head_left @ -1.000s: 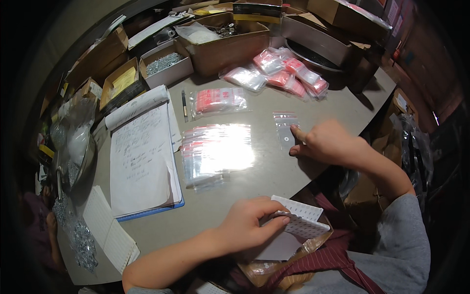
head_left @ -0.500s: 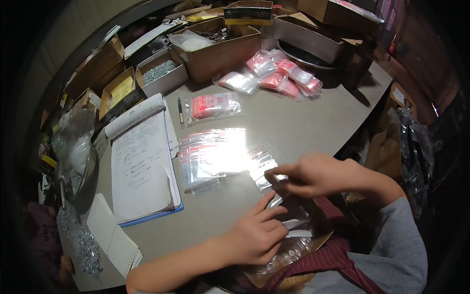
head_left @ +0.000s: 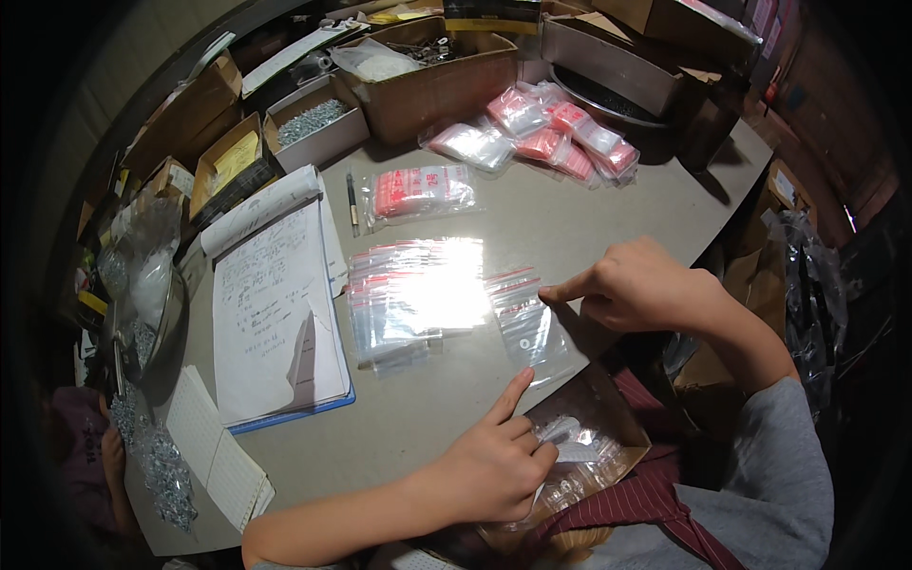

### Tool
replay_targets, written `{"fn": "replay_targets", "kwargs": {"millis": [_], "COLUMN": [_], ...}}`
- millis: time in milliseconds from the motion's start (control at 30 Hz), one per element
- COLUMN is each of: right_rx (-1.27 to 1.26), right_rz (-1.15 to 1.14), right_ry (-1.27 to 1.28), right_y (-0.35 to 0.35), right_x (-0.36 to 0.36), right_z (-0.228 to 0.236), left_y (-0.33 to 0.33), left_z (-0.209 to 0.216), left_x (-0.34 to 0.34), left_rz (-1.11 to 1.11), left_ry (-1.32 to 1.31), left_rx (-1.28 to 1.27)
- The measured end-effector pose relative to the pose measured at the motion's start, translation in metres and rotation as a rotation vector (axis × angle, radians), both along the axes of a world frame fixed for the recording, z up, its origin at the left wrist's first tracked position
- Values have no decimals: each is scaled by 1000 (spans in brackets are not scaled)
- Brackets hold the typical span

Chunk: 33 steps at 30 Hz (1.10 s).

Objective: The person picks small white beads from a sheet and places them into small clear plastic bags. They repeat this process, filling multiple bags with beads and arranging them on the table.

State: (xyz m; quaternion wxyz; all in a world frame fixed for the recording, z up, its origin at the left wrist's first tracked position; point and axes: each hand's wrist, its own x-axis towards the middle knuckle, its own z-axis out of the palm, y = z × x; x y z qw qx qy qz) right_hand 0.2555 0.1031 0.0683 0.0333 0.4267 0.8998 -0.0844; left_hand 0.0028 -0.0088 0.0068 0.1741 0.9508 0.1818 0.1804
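Observation:
A small stack of clear zip bags (head_left: 524, 323) with red seal strips lies near the table's right front edge. On the top bag shows a small pale ring shape. The index finger of my right hand (head_left: 635, 285) is stretched onto the stack's upper right side, its other fingers curled. My left hand (head_left: 499, 461) points its index finger at the stack's lower edge, the remaining fingers bent in above an open cardboard box (head_left: 622, 432). Clear plastic bags (head_left: 581, 463) lie in that box. Just left of the stack, more zip bags (head_left: 394, 309) overlap in a fanned pile, partly washed out by glare.
A clipboard (head_left: 275, 313) with written sheets and a notebook (head_left: 220, 454) lie left. Behind are a pen (head_left: 352, 204), a bag pack (head_left: 423, 192), red-and-clear packs (head_left: 541, 142) and a hardware carton (head_left: 427, 90). Another person's arm (head_left: 114, 470) shows at far left.
My right hand has moved up and right, off the lower part of the small stack, uncovering it. My left index finger has straightened at its lower edge. A clipboard sheet now curls up.

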Motion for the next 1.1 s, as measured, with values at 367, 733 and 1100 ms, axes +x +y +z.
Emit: {"fn": "replay_targets", "kwargs": {"millis": [367,733,1100], "right_rx": [193,135,-182], "right_rz": [126,-111,-206], "right_ry": [37,-13,551], "right_y": [-8,38,23], "right_x": [-4,35,26], "right_z": [-16,-6,-7], "left_y": [3,-1,0], "left_z": [-10,-4,-16], "left_x": [-1,0,2], "left_rz": [-5,15,34], "left_ry": [-128,-31,-150], "left_rx": [-26,7,15]}}
